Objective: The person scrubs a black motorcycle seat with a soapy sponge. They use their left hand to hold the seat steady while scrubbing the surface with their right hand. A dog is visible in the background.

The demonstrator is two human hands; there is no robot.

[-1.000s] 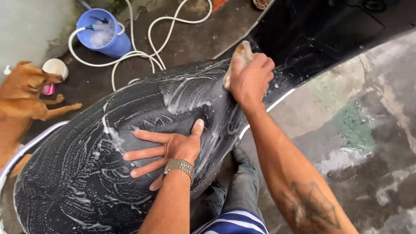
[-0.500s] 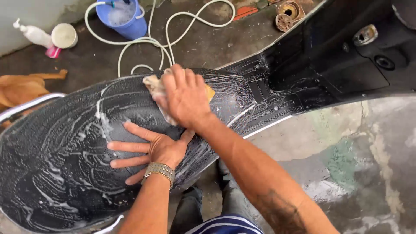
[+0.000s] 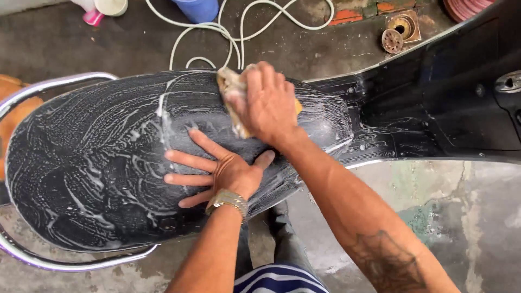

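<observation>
Where the grip sits: right hand is clenched over a yellow sponge, fingers curled across its top and pressing it onto the upper middle of the seat.
Sponge: soft and soaked, squashed out of shape under the palm; one pale corner sticks out past the fingers on the far side, an orange edge shows by the wrist. It looks light and slippery with lather, best held as it is, wrapped from above with the whole hand.
Left hand: left hand grasps nothing; it lies flat with fingers spread on the near flank of the seat, just beside and below the other hand. A metal wristwatch sits on that wrist.
Seat: black scooter seat, long and rounded, streaked all over with white soap foam. Its skin looks firm, smooth and slick, so a flat palm likely steadies better than fingertips.
Around the seat: a chrome grab rail curves round its left end; the black scooter body runs on to the right.
Ground beyond: wet concrete floor, a white hose looped near a blue bucket, and a round floor drain further right.
</observation>
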